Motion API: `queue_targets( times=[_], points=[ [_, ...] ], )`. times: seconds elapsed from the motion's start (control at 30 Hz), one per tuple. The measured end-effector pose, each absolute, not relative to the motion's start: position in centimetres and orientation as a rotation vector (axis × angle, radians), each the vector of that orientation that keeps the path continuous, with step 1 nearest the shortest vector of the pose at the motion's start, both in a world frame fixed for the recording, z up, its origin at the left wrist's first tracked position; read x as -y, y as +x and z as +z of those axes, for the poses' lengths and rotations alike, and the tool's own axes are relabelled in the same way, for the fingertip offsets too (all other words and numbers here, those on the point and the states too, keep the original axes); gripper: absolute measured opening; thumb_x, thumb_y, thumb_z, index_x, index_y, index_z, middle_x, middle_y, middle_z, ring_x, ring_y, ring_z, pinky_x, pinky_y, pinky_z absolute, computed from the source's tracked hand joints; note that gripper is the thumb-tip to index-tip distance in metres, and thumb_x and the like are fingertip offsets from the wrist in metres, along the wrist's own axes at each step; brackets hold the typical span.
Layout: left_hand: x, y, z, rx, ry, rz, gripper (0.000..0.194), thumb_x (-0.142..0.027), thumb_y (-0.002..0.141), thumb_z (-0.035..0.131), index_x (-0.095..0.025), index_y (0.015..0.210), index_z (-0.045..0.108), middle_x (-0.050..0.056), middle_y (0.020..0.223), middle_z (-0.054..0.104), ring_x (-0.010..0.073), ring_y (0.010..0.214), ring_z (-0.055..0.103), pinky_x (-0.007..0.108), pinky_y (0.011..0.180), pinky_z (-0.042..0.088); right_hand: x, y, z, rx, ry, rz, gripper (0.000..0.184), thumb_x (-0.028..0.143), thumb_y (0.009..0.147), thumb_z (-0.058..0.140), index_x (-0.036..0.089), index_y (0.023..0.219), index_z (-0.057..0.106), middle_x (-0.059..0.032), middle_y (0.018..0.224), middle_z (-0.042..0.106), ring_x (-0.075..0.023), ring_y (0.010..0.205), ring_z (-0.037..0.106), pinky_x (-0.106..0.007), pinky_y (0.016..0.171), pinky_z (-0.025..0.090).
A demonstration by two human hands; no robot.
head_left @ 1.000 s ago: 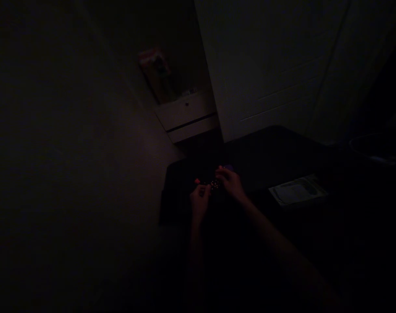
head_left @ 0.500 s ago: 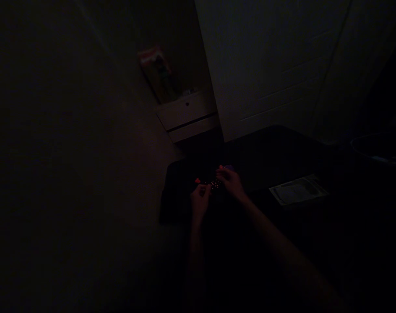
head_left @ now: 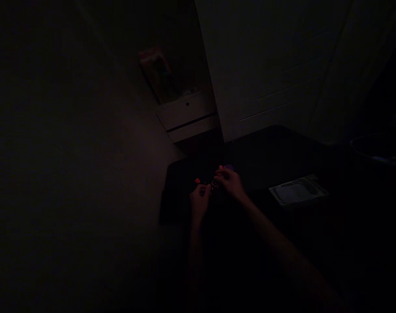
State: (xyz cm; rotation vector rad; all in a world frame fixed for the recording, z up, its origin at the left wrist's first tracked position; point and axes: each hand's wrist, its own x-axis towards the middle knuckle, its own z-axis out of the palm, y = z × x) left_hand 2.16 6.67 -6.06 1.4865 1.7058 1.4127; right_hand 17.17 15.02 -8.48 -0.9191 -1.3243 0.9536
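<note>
In dim light, both hands are low over a dark tabletop [head_left: 269, 148]. My left hand [head_left: 199, 199] has its thumb and fingertips brought together, but what sits between them is too small and dark to name. Several tiny bright bead-like pieces [head_left: 214, 184] lie scattered between the hands. Just beyond the left fingers is a small glowing red-orange piece [head_left: 197, 180]. My right hand [head_left: 229, 180] is bent in a pinch beside the bead-like pieces; its fingertips hide anything they hold. Behind its knuckles a purple object [head_left: 229, 167] shows in part.
A flat, pale, printed packet or book [head_left: 297, 191] lies right of my forearm. White drawers [head_left: 188, 115] stand at the back, with a red-topped box [head_left: 155, 71] on them. A pale panel [head_left: 266, 65] rises behind the table, and a wall [head_left: 103, 152] runs along the left.
The light has grown a little dimmer over the panel and box. My right hand has shifted very slightly left; my left hand stays almost in place.
</note>
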Motion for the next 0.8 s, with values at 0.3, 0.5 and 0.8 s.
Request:
queue_targets(
  times=[0.3, 0.5, 0.8],
  points=[
    [-6.0, 2.7, -4.8, -1.705, 1.492, 1.420, 0.036, -0.055, 0.086, 0.069, -0.020, 0.080, 0.069, 0.004, 0.069, 0.072, 0.0196, 0.068, 0.069, 0.029, 0.067, 0.050, -14.7, 17.6, -7.8, 1.357, -0.893, 0.910, 0.018, 0.028, 0.084, 0.070, 0.024, 0.099, 0.079, -0.0068, 0.105, 0.076, -0.0242, 0.097, 0.074, -0.042, 0.091, 0.061],
    [-6.4, 2.5, -5.7, -1.721, 1.517, 1.423, 0.033, -0.052, 0.088, 0.068, -0.020, 0.080, 0.070, 0.004, 0.070, 0.073, 0.0196, 0.068, 0.070, 0.029, 0.068, 0.050, -14.9, 17.6, -8.4, 1.335, -0.843, 0.967, 0.019, 0.032, 0.088, 0.069, 0.024, 0.102, 0.079, -0.0072, 0.111, 0.074, -0.0226, 0.094, 0.076, -0.040, 0.086, 0.065],
    [-6.9, 2.4, -5.3, -1.702, 1.490, 1.416, 0.036, -0.054, 0.087, 0.068, -0.019, 0.080, 0.069, 0.004, 0.068, 0.072, 0.0191, 0.065, 0.069, 0.028, 0.064, 0.049, -15.8, 17.2, -8.4, 1.344, -0.835, 0.968, 0.016, 0.031, 0.084, 0.076, 0.024, 0.098, 0.078, -0.0070, 0.107, 0.077, -0.0253, 0.101, 0.076, -0.044, 0.096, 0.062]
  ],
)
